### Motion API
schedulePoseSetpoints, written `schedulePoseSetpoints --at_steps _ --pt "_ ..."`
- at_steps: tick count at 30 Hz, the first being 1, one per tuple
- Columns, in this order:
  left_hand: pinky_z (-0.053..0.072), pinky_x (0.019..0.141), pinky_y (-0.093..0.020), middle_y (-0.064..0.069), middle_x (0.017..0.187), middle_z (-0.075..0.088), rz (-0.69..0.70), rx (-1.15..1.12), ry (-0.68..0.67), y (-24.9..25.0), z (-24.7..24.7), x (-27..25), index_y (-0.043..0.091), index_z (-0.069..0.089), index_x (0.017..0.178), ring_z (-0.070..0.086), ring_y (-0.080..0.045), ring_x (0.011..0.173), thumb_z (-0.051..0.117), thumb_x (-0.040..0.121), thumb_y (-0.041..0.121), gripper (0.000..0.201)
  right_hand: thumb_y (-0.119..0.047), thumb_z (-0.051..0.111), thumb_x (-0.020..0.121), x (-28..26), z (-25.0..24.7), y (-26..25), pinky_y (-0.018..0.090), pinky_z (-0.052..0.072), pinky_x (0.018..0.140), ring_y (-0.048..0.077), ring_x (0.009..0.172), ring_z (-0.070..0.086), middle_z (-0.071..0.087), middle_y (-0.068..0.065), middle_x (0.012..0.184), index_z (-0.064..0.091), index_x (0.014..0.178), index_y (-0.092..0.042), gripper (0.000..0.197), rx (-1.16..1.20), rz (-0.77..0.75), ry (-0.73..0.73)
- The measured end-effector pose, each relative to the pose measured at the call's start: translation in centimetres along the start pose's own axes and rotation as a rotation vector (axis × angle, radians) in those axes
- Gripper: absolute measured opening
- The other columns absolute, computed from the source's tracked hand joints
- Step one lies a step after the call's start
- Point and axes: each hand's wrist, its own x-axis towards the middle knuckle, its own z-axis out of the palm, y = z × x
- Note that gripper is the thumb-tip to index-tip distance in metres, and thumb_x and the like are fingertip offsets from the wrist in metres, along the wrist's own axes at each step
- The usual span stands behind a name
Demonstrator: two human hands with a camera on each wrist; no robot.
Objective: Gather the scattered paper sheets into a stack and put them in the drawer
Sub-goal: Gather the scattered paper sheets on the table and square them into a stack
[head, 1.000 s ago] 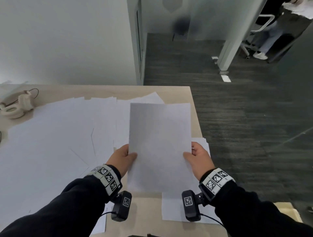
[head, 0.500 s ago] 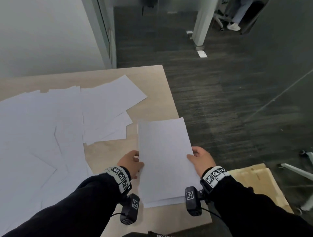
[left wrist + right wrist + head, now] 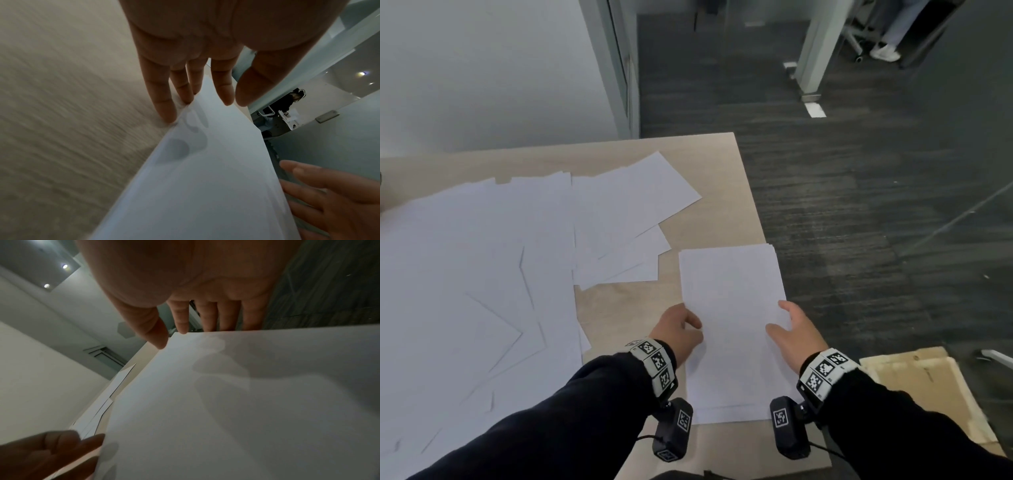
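Note:
A stack of white paper [image 3: 732,308] lies flat at the table's right edge. My left hand [image 3: 681,330] holds its left edge and my right hand [image 3: 789,325] its right edge. In the left wrist view the left hand [image 3: 205,104] has several straight fingers slipped under the stack [image 3: 205,178], with the index finger and thumb above. In the right wrist view the right hand [image 3: 174,337] has its thumb on the stack [image 3: 246,402] and its fingers beneath. Several loose sheets [image 3: 482,274] are spread over the table's left side. No drawer is recognisable.
The pale wooden table [image 3: 722,212] ends at its right edge, with dark carpet [image 3: 859,205] beyond. A pale flat board [image 3: 928,387] lies on the floor at lower right. A pillar [image 3: 815,44] and a seated person's foot [image 3: 885,53] show far back.
The stack, held up over the loose sheets a second ago, has come down and right, and now lies flat at the table's right edge. Both hands stayed on its sides.

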Motion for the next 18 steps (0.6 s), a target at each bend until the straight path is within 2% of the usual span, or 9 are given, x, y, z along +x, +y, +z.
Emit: schedulePoseSetpoints --at_steps 4,6,8,13,18 --pt "0.043 0.063 -0.024 0.005 0.096 0.062 -0.007 -0.041 -0.035 -0.6 -1.5 -0.5 0.03 0.062 0.089 0.056 -0.014 0.07 0.057 0.081 0.014 0.019 -0.023 0.059 0.088 0.1 0.5 -1.1 0.039 0.034 0.113 0.023 0.137 0.039 0.039 0.003 0.151 0.04 0.144 -0.02 0.06 -0.057 -0.009 0.045" --pt "0.04 0.059 -0.021 0.004 0.089 0.066 -0.013 -0.014 -0.003 -1.5 -3.2 -0.9 0.032 0.064 0.091 0.053 -0.01 0.06 0.052 0.085 0.015 0.021 -0.024 0.06 0.087 0.4 0.8 -2.0 0.041 0.032 0.114 0.024 0.138 0.038 0.039 0.003 0.151 0.046 0.14 -0.02 0.055 -0.129 -0.059 0.116" --pt "0.04 0.057 -0.021 0.006 0.088 0.067 -0.032 0.018 0.021 -3.0 -5.3 -1.4 0.034 0.064 0.092 0.052 -0.007 0.058 0.051 0.088 0.017 0.022 -0.025 0.059 0.086 0.8 1.5 -3.6 0.04 0.031 0.114 0.022 0.137 0.038 0.041 0.0 0.149 0.052 0.134 -0.022 0.048 -0.2 -0.138 0.15" --pt "0.043 0.074 -0.024 0.014 0.095 0.064 -0.097 0.083 0.105 -7.5 -11.8 -2.5 0.035 0.065 0.097 0.06 -0.01 0.087 0.052 0.091 0.018 0.021 -0.022 0.056 0.09 1.8 5.5 -8.7 0.033 0.036 0.108 0.016 0.128 0.046 0.05 -0.007 0.135 0.058 0.123 -0.026 0.034 -0.206 -0.298 0.026" --pt "0.047 0.085 -0.028 0.012 0.094 0.067 -0.105 -0.02 0.23 -9.6 -17.6 -0.5 0.03 0.064 0.085 0.062 -0.012 0.093 0.059 0.091 0.014 0.017 -0.024 0.055 0.091 2.2 10.8 -13.3 0.024 0.04 0.091 0.008 0.109 0.055 0.053 -0.012 0.119 0.062 0.111 -0.029 0.021 -0.139 -0.286 -0.1"
